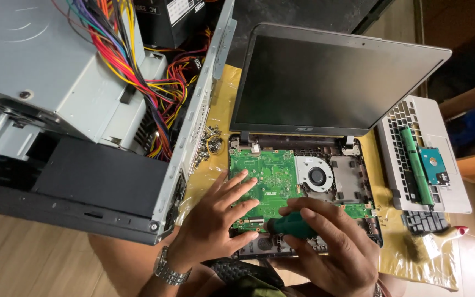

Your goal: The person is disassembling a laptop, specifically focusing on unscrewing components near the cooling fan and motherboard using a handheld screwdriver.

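Note:
An opened laptop base [358,190] lies in front of me with its green motherboard [268,176] and a round cooling fan [315,176] exposed; the dark screen [331,82] stands tilted back. My left hand [218,220], with a metal watch at the wrist, rests flat with spread fingers on the board's left part. My right hand [331,247] grips a screwdriver with a green handle [290,225], held over the board's lower edge. The tip is hidden.
An open desktop computer case [72,137] with bundles of coloured wires [133,60] fills the left. A pile of small screws [210,144] lies beside it. At right an upturned keyboard cover [446,181] carries a hard drive [432,165] and a green strip [416,165]. A brush [435,242] lies below.

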